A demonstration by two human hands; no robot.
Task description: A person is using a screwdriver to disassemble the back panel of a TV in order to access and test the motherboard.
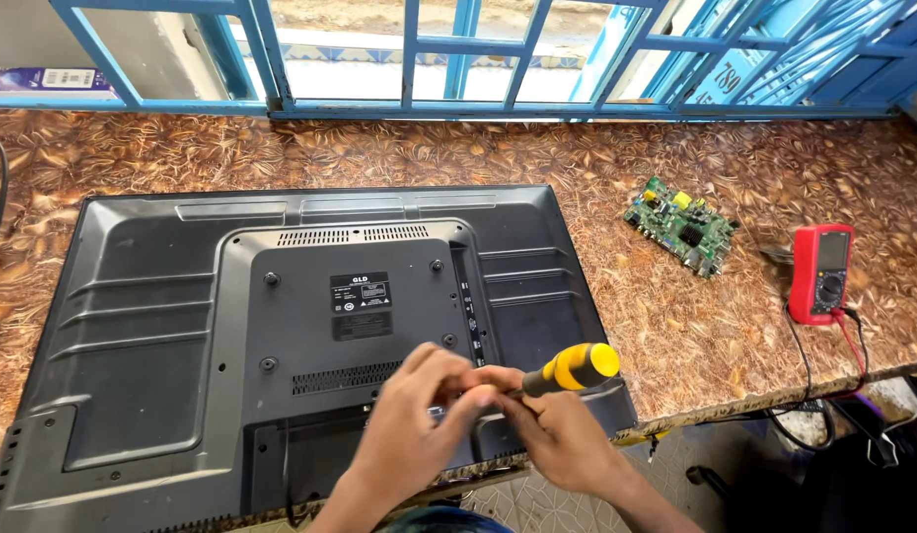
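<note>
Screwdriver (567,371) near television (162,326) edge

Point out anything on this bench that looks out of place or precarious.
The television, lying face down, overhangs the near edge of the worktop. A bare green circuit board lies loose beside the red multimeter, whose leads trail off the edge.

Screwdriver (567,370) w/ yellow-and-black handle is in my grip, lying nearly flat, handle end up-right, tip hidden under my fingers. TV (281,336) lies face down on the brown patterned counter, dark grey plastic back up, near edge at the counter's front.
</note>
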